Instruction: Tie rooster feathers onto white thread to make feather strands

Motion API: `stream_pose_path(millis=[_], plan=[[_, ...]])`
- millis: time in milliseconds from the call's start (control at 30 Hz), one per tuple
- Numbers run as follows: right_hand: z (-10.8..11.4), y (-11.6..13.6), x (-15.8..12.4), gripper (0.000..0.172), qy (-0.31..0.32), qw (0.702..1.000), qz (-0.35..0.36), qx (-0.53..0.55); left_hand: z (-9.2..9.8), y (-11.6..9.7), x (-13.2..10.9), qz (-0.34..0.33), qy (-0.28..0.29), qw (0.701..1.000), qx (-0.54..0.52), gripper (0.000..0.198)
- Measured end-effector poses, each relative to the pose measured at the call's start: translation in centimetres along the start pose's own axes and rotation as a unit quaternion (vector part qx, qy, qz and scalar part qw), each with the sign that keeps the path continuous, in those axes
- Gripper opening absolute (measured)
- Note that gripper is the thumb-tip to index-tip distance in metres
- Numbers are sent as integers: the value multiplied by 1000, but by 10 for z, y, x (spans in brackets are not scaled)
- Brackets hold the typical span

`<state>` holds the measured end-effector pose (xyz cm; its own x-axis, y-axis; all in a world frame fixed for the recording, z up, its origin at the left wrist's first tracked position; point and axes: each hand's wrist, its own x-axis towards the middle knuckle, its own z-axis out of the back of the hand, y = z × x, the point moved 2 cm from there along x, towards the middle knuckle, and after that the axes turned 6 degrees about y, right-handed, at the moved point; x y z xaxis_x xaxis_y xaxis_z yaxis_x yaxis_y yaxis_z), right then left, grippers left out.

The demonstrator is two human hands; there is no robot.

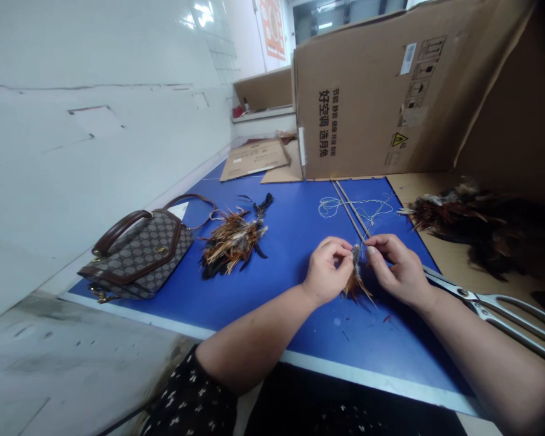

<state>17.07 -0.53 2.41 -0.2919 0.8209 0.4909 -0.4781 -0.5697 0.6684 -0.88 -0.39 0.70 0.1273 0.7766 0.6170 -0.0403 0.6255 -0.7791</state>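
Observation:
My left hand (330,269) is closed in a pinch on the top of a small feather bundle (355,280), its brown and orange tips hanging down over the blue mat. Close beside it, my right hand (397,266) has thumb and forefinger together; what is between them is too small to make out. Two thin tan strips (349,209) run from the far edge of the mat to the right fingertips. A loose tangle of pale thread (330,207) lies around them. To the left rests a larger pile of brown and black feathers (234,239).
Large scissors (470,295) lie by my right forearm. Dark feathers (463,212) sit on cardboard at the right. A patterned handbag (140,257) stands at the left. A big cardboard box (367,115) walls off the back, with flat cardboard (254,158) beside it.

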Motion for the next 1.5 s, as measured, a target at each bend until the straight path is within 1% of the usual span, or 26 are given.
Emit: stream_pose_path(millis=[167, 300, 500, 567, 633, 700, 767, 900, 967, 1067, 1233, 1367, 1500], plan=[[5, 8, 1, 24, -22, 995, -40, 90, 0, -3, 0, -20, 32, 998, 47, 11], [9, 10, 4, 25, -8, 983, -65, 174, 0, -5, 0, -32, 76, 994, 65, 12], [11, 0, 8, 30, 8, 979, -72, 189, -2, -8, -1, -49, 144, 986, 64, 13], [11, -3, 9, 31, 12, 980, -68, 188, -2, -8, -2, -34, 168, 984, 49, 11], [10, -5, 9, 31, 14, 980, -68, 185, -2, -8, -2, -4, 186, 982, 15, 9], [8, -7, 10, 31, 17, 981, -71, 181, -3, -8, -2, 32, 197, 979, -42, 9], [6, -7, 9, 31, 24, 981, -73, 176, -4, -7, -3, 72, 206, 969, -115, 13], [1, -6, 8, 32, 35, 981, -69, 175, -7, -4, -6, 149, 201, 941, -230, 24], [-1, -7, 8, 31, 35, 982, -67, 172, -9, -2, -8, 173, 189, 932, -256, 26], [-1, -8, 9, 30, 34, 985, -63, 157, -11, 5, -10, 198, 175, 927, -265, 28], [0, -10, 12, 31, 32, 986, -62, 153, -13, 16, -12, 215, 161, 929, -254, 33], [1, -14, 13, 32, 25, 986, -67, 150, -14, 16, -13, 215, 146, 930, -261, 30], [-2, -22, 13, 32, 37, 983, -81, 159, -16, 11, -14, 243, 125, 904, -328, 28]])
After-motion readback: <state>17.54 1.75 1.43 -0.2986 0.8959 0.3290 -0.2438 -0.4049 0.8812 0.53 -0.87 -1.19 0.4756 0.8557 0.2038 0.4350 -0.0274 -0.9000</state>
